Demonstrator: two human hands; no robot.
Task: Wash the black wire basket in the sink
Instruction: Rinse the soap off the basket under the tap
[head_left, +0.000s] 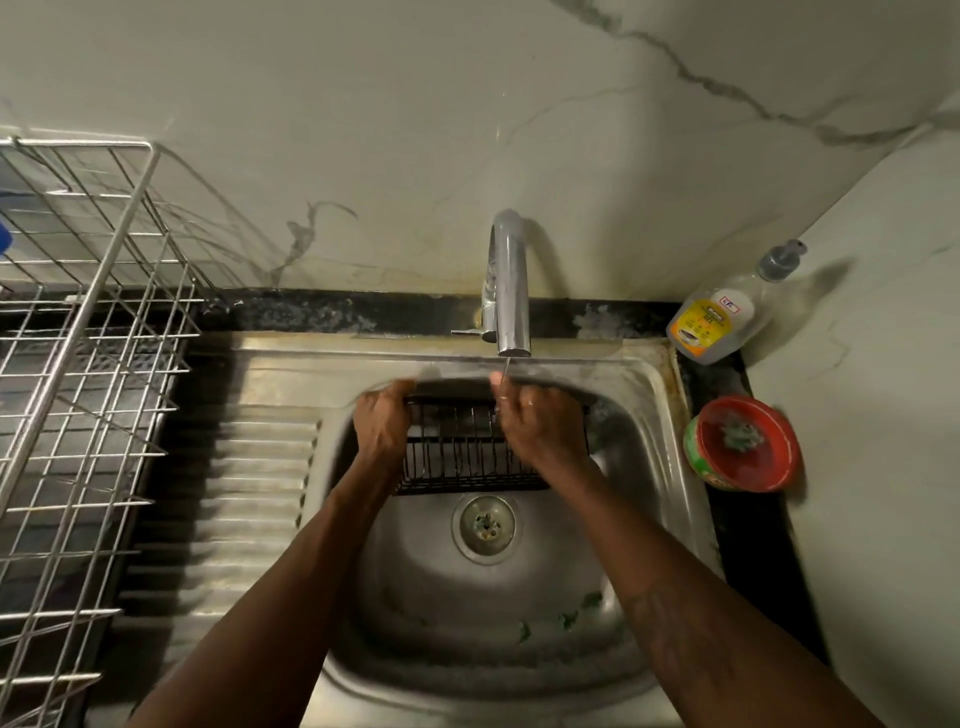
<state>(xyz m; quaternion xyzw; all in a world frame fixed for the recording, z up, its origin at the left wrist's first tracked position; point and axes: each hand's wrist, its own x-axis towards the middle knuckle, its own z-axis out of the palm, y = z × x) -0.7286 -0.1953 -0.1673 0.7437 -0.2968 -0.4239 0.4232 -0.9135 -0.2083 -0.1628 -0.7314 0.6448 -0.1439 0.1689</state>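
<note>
Reaching arms: two bare forearms (291, 571) cross the near rim of the steel sink (415, 597).
Drain: the strainer (483, 524) lies mid-basin, just nearer than the basket.
Basket: the black wire basket (462, 457) is rectangular, with thin upright bars between horizontal rails, held in the basin's far half.
Left hand: the left hand (382, 423) has its fingers curled over the basket's far left corner, gripping it.
Right hand: the right hand (540, 423) covers the basket's right part, fingers bent round the far rim.
Tap: the chrome tap (511, 291) drops a thin stream onto the right fingertips.
Desk: the dark desk (753, 530) carries a red bowl (743, 444) on the right, with a soap bottle (722, 317) beyond it.
</note>
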